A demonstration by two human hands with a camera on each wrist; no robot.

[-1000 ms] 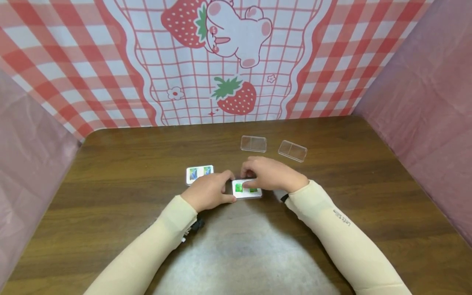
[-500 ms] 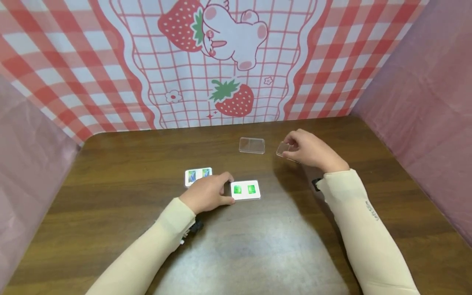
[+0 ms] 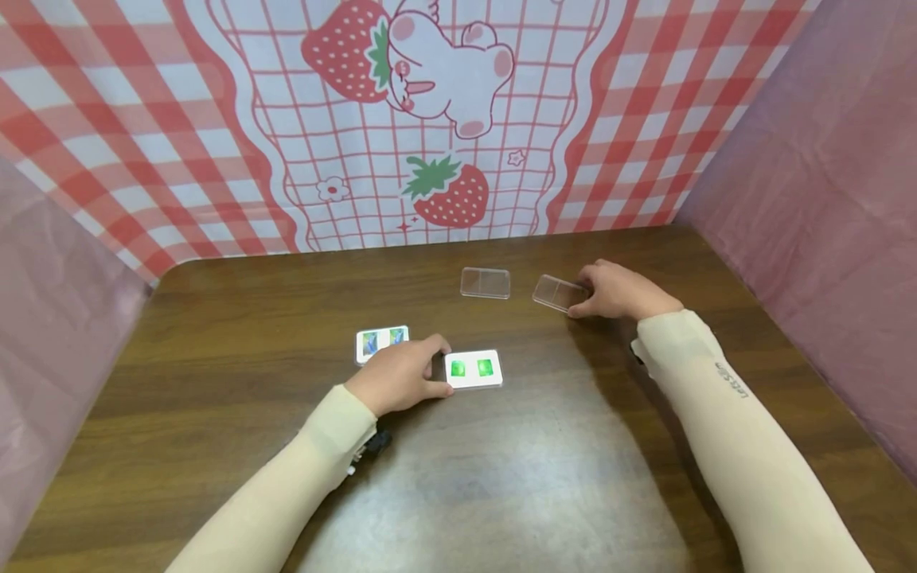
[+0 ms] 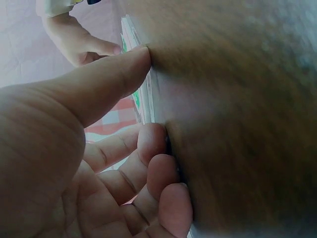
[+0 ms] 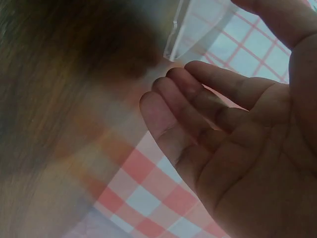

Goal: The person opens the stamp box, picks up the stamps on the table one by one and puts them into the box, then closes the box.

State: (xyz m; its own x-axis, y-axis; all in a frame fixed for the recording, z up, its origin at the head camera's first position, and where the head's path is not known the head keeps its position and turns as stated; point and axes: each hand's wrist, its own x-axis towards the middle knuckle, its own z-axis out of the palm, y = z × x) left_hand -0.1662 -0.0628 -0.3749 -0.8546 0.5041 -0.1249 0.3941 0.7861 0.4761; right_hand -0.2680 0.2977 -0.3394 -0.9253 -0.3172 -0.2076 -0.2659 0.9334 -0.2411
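In the head view my left hand (image 3: 401, 376) holds the left end of a flat clear case (image 3: 474, 369) with a white card and two green pictures, thumb and index finger at its left corners. Its thumb (image 4: 124, 67) lies along the case edge in the left wrist view, the other fingers curled against the table. My right hand (image 3: 623, 290) is at the right end of a tilted clear plastic lid (image 3: 553, 293), thumb and fingers either side of it. The right wrist view shows fairly straight fingers (image 5: 181, 101) close to the lid's corner; contact is hard to tell.
A second clear lid (image 3: 485, 283) lies left of the first. A case with two blue-green pictures (image 3: 368, 344) lies behind my left hand, partly covered by it. The brown wooden table (image 3: 501, 477) meets a red-checked cloth backdrop (image 3: 451, 191); pink cloth (image 3: 795, 199) hangs at the sides.
My right hand left the green-picture case and moved right and back to the tilted lid, then shifted to its right end. The left hand stays at the case.
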